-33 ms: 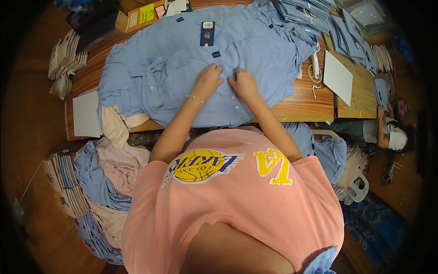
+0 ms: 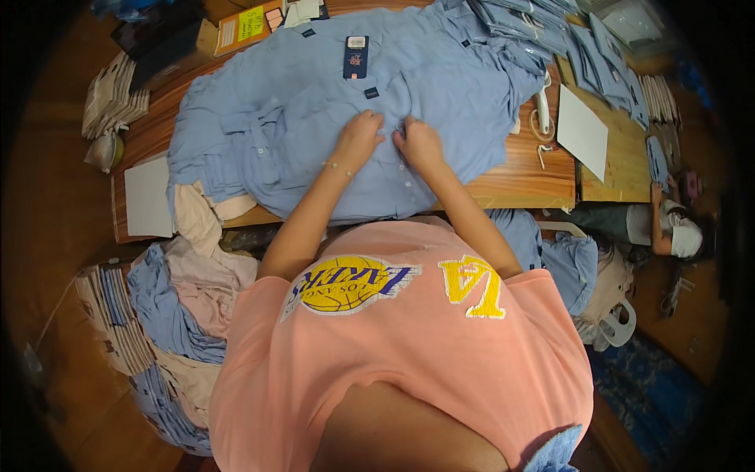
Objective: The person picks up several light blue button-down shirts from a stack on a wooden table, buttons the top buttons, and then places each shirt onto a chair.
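Observation:
A light blue button-up shirt [image 2: 330, 193] lies spread on the table in front of me, over other blue cloth. My left hand [image 2: 360, 143] has its fingers curled into the shirt below the neckline, left of the button placket. Across the placket, my right hand [image 2: 421, 145] grips the same fabric, and a narrow gap separates the two. The fingertips are partly hidden. Above them sits a small dark neck label [image 2: 371, 93]. A dark blue hang tag [image 2: 356, 57] rests flat on the cloth farther up.
Folded blue shirts [image 2: 523, 27] are stacked at the far right, near a white board [image 2: 582, 130] and a white handheld tool [image 2: 543, 110]. Another white board [image 2: 148, 197] lies at the left edge. Loose garments [image 2: 200, 291] heap below left. At far right, another person [image 2: 664, 224] handles blue cloth.

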Motion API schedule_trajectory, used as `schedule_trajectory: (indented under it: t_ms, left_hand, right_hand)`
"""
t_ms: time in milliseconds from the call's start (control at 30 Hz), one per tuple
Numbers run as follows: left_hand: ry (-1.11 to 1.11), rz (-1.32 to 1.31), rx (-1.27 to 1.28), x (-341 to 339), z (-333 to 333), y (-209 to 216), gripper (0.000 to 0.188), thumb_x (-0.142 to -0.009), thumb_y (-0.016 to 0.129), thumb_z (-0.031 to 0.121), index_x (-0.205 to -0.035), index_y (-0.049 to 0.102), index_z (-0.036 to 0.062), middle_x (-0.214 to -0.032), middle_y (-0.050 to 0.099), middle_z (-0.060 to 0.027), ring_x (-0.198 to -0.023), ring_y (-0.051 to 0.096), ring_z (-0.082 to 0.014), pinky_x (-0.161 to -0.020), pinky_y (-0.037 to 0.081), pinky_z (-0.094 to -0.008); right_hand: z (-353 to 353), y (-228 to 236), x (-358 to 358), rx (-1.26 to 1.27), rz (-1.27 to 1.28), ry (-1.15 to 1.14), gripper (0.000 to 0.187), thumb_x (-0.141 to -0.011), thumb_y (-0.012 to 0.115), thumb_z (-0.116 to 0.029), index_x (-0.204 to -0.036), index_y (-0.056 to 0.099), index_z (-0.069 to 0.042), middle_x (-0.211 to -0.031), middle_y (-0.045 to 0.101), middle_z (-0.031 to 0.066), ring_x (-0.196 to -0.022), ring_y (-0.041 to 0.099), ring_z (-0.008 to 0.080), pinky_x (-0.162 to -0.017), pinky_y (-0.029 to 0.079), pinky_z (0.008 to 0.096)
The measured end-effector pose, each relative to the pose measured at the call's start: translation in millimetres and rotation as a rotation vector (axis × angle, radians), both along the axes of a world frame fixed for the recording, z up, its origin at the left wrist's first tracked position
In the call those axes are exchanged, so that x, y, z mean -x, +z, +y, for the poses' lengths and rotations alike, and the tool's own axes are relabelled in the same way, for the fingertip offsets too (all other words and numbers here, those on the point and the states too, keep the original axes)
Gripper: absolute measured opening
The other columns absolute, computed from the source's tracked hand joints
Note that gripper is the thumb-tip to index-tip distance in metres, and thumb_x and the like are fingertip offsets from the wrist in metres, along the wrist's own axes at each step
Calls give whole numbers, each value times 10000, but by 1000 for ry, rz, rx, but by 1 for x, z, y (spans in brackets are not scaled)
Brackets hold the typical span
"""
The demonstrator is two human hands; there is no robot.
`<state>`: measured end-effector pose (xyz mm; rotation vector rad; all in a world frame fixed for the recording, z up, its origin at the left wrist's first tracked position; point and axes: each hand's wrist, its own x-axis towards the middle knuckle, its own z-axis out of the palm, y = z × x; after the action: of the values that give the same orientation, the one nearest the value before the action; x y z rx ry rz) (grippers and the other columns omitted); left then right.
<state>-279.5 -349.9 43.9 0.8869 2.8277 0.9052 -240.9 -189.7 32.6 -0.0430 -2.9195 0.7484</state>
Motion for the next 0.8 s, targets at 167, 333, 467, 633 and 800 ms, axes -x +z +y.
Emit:
schedule_trajectory:
  t_ms: [167, 333, 467, 633, 800]
  left_hand:
    - [28, -340, -261, 9, -3, 21, 228, -703, 725, 111, -890, 629, 25, -832, 640, -101, -702, 587, -174, -653, 470, -282]
    - [-140, -115, -439, 8, -3, 52, 167, -755, 687, 91, -892, 630, 15, -832, 648, -88, -726, 608, -178, -666, 481, -279]
    - [-272, 184, -385, 16, -14, 54, 142, -791, 655, 90, -893, 611, 1, -850, 633, -87, -782, 607, -216, -707, 475, -306]
    - [-120, 435, -392, 60, -31, 110, 134, -876, 560, 111, -958, 565, 6, -868, 595, -116, -807, 587, -219, -740, 454, -312]
    - [234, 352, -682, 69, -83, 233, 195, -931, 488, 171, -938, 537, -18, -826, 544, -103, -792, 547, -191, -724, 441, -298]
  right_hand:
    - [12, 9, 1, 487, -46, 62, 170, -821, 635, -143, -874, 631, 18, -627, 563, 108, -569, 532, 146, -542, 433, 303]
    - [10, 36, -1, 681, -38, 124, 177, -845, 618, -99, -963, 641, 31, -675, 575, 29, -614, 485, 70, -539, 411, 238]
    - [1, 47, -6, 936, 44, 210, 183, -798, 636, -98, -941, 632, 16, -734, 617, 116, -647, 549, 178, -644, 463, 295]
    - [-24, 62, 24, 734, -53, 172, 159, -834, 626, -124, -939, 584, -11, -766, 567, 11, -738, 495, 72, -659, 408, 227]
    - [-32, 240, 68, 1032, 21, 582, 228, -839, 641, -207, -952, 591, -16, -802, 570, 5, -778, 500, 80, -713, 394, 226]
